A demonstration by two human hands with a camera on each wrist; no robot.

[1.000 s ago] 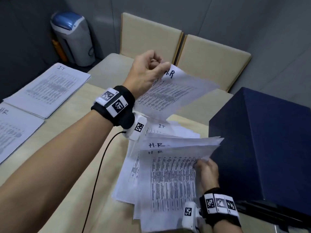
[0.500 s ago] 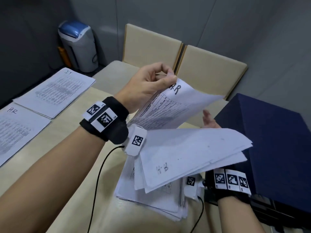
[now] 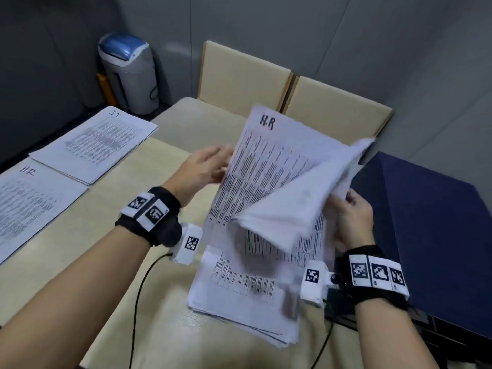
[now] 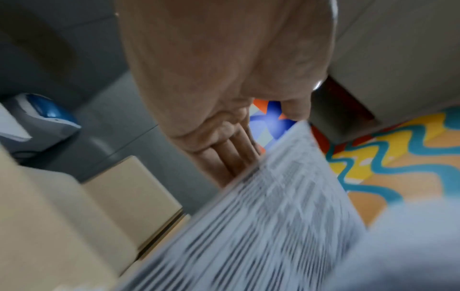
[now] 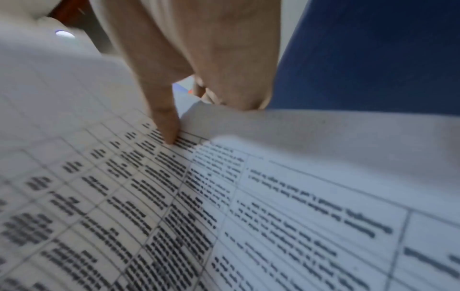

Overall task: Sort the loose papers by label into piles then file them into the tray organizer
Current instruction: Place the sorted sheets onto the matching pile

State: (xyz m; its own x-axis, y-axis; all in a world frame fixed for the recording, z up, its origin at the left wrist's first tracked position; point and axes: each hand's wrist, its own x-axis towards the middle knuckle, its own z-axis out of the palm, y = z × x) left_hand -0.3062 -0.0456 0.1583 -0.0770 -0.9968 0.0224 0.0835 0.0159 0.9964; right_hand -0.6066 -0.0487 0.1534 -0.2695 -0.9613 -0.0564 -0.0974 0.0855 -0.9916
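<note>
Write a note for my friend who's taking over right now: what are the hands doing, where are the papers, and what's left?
Left hand holds the left edge of the raised H-R sheet. Right hand grips the bunch of sheets folded over in front of it.
Unsorted stack lies on the table below.
Done: the H-R pile and IT pile are started at far left.
Left: sort the rest, then file into the tray organizer, hidden by the dark blue cover.

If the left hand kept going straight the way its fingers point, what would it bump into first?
Probably the H-R sheet. The left hand points toward the raised sheet's left edge, and its fingers already reach that edge. Depth behind the sheet is unclear.
</note>
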